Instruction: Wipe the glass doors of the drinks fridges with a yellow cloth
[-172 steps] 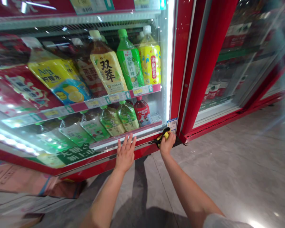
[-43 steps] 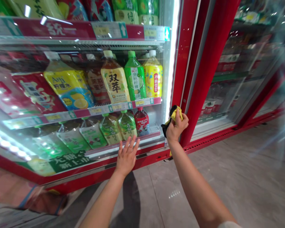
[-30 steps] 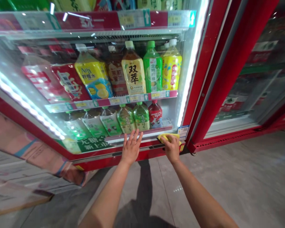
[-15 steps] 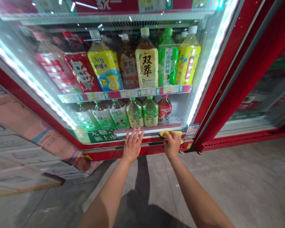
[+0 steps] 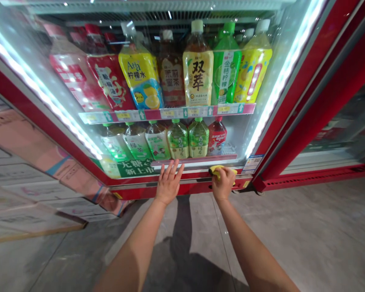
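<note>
My right hand (image 5: 223, 184) grips a yellow cloth (image 5: 216, 169) with a dark edge, against the lower right part of the glass fridge door (image 5: 197, 167). Its fingers are curled over the cloth and partly hide it. To the left, my left hand (image 5: 168, 183) is open, fingers spread, against the bottom of the same door, right of a green banner (image 5: 134, 168) with white characters. Behind the glass, just above my hands, stands a row of small bottles, among them a green tea bottle (image 5: 198, 140) and a red bottle (image 5: 217, 136).
Larger drink bottles stand on the upper shelf, whose front carries a price strip (image 5: 170, 113). A label (image 5: 253, 164) is on the door's lower right corner. Stacked cartons (image 5: 63, 182) line the left side. A second red fridge (image 5: 310, 172) adjoins on the right, over grey floor tiles (image 5: 292, 227).
The view has tilted down slightly, and the fridge appears shifted right. My left hand sits a little further left against the door. The cloth remains in my right hand, looking more bunched.
</note>
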A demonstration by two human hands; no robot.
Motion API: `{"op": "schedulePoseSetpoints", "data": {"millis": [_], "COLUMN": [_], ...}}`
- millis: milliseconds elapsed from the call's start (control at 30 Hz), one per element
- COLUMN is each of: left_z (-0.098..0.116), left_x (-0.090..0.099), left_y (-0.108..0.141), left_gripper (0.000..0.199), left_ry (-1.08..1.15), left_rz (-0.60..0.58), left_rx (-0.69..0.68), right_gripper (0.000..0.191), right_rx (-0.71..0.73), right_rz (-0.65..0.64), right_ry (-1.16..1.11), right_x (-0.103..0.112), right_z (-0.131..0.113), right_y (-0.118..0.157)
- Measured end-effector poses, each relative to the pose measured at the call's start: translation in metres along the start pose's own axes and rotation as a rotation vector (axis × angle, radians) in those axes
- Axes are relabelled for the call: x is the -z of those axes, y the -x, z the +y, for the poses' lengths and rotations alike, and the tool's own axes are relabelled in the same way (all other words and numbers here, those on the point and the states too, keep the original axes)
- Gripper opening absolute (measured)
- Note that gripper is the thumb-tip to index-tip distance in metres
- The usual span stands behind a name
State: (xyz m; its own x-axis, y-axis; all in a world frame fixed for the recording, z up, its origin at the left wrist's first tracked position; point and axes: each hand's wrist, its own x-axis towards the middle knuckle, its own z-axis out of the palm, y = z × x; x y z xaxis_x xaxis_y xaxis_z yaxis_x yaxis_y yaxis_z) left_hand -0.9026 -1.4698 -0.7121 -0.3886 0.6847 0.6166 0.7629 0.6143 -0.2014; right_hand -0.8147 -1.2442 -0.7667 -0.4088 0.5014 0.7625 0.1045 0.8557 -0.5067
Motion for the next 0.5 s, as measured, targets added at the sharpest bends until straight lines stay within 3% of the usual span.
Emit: {"op": "schedulePoseSetpoints", "data": {"millis": [100,200,267,367,400,500], "left_z": [-0.007,-0.013,-0.015,-0.016,-0.017,-0.019], "left_x": [0.006,0.011,0.012,0.01,0.009,0.007], "left_y": [0.005,0.009,0.011,0.013,0.014,0.017], "left_gripper": [0.09,0.092,0.092,0.093,0.093,0.094], "left_ry": [-0.007,-0.006,-0.007,-0.007,-0.005,0.007], "left_rz": [0.002,-0.042,-0.058,-0.054,-0.055,-0.062], "left_rx": [0.024,0.054,0.061,0.053,0.049,0.044], "right_gripper": [0.031,0.029,0.03,0.039,0.041,0.037], "right_rx": [-0.012,0.146,0.281,0.431,0.408,0.16], "right_rz": [0.001,-0.124,-0.208,-0.27,-0.256,-0.146], "right_ry": [-0.019,-0.068,-0.068,-0.026,-0.003,0.061], "right_x": [-0.013,-0.034,-0.04,-0.027,-0.02,-0.005], "right_z": [-0.016,-0.057,-0.068,-0.041,-0.024,0.014], "right_y": [0.008,0.018,0.023,0.025,0.026,0.027]}}
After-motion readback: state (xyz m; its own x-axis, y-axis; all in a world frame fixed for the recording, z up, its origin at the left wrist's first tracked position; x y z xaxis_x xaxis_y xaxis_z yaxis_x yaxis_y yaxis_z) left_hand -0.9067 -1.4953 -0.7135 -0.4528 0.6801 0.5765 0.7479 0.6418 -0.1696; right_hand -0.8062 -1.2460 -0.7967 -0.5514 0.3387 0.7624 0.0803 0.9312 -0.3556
